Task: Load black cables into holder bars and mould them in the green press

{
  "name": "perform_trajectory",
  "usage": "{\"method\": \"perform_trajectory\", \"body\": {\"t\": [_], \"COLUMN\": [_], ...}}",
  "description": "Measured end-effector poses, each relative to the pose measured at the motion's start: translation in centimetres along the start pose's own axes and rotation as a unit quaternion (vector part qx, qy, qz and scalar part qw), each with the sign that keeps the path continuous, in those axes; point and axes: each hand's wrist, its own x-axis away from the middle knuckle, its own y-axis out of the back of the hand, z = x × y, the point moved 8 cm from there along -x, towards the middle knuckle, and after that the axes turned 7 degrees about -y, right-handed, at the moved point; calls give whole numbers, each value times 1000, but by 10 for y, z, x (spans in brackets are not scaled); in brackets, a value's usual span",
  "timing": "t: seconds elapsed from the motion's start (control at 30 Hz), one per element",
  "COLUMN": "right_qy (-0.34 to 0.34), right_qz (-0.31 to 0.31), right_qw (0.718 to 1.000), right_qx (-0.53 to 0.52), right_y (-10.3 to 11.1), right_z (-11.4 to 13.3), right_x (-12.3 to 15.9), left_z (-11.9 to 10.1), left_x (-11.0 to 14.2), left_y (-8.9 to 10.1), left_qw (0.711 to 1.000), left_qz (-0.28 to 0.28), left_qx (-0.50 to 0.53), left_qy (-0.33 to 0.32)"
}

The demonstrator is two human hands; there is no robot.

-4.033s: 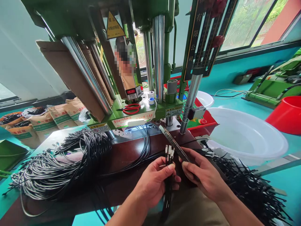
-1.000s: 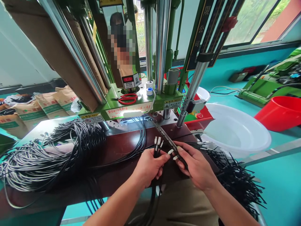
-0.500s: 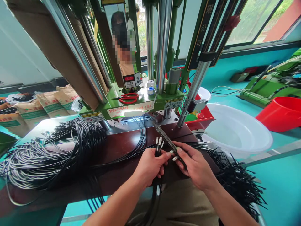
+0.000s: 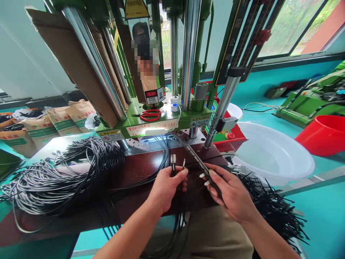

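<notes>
My left hand [image 4: 167, 189] is closed around several black cables, their silvery metal plugs [image 4: 173, 160] pointing up. One thinner plug [image 4: 184, 163] sticks up separately by the thumb and fingertip. In my right hand [image 4: 231, 192] is a long, narrow metal bar [image 4: 198, 160], slanting up and away to the left, with fingers wrapped around its near end. Small silvery connectors [image 4: 206, 183] jut from the bar's left side beside my fingers. A gap separates the two hands. The held cables [image 4: 178, 226] hang down over my lap.
Ahead stands a green press [image 4: 161, 120] with red-handled pliers [image 4: 149, 115] on its ledge; cables run out from beneath it. A large bundle of black cables [image 4: 67, 180] lies left on the brown table [image 4: 140, 165]. Cut black ends [image 4: 277, 208] pile up right, near a white basin [image 4: 285, 154].
My hands have drawn apart; the left thumb has left the bar and now pinches by a single plug. The bar has shifted slightly right. The camera view has tilted a little.
</notes>
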Motion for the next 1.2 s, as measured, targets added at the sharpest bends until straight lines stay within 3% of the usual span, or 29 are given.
{"method": "perform_trajectory", "body": {"t": [0.13, 0.3, 0.63, 1.2], "right_qy": [-7, -23, -25, -6], "right_qz": [15, 23, 40, 32], "right_qw": [1000, 999, 998, 992], "right_qx": [-13, -4, 28, 124], "right_y": [0, -1, -3, -6], "right_z": [-2, -7, -6, -5], "right_x": [1, 0, 1, 5], "left_z": [-2, 4, 7, 8], "left_x": [-1, -6, -5, -7], "left_y": [5, 1, -12, -15], "left_qw": [999, 1000, 996, 996], "left_qz": [-16, -29, 29, 54], "left_qx": [32, -10, -71, -64], "left_qy": [-13, -3, 38, 32]}}
